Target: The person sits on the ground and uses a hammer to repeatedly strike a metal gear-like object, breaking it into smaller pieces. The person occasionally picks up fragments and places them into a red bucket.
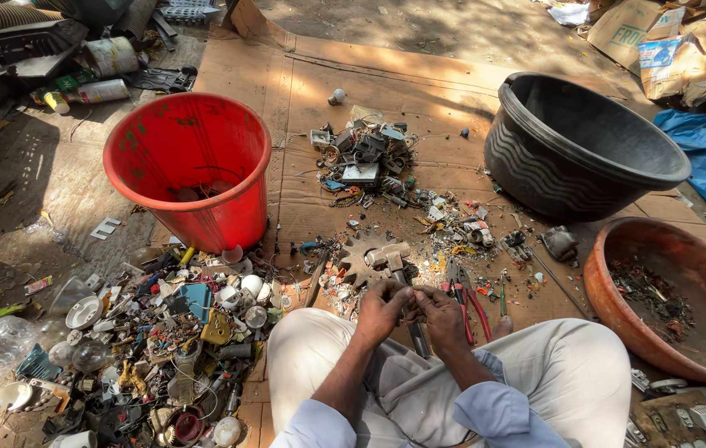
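Small dark scrap part [409, 292], pinched between both hands just above the lap, close to the near edge of the cardboard sheet [419, 91]. Too small and too covered by fingers to tell its kind or which way its long axis ran; possibly joined to a thin dark strip [418, 336] hanging straight down between the knees toward the body. Held equally near to both hands, left hand [382, 309] on its left side, right hand [442, 314] on its right, fingertips meeting over it. Both hands curled closed on the part, thumbs and forefingers pressed together, no gap visible between them.

Just beyond the hands, toward the middle of the cardboard: grey toothed gear [367, 253], touching a small metal block. Just right of the right hand: red-handled pliers [470, 300], handles pointing back toward the near edge, beside a thin green-handled screwdriver [502, 294]. Farther out, near the middle of the sheet: heap of broken electrical parts [365, 158]. At the left edge: red bucket [189, 166], upright. At the far right corner: black tub [577, 145]. Off the right edge, near the right knee: brown clay-coloured basin [676, 290] with dark bits inside. Left of the left knee, off the sheet: wide litter of bulbs and plastic scrap [162, 340].
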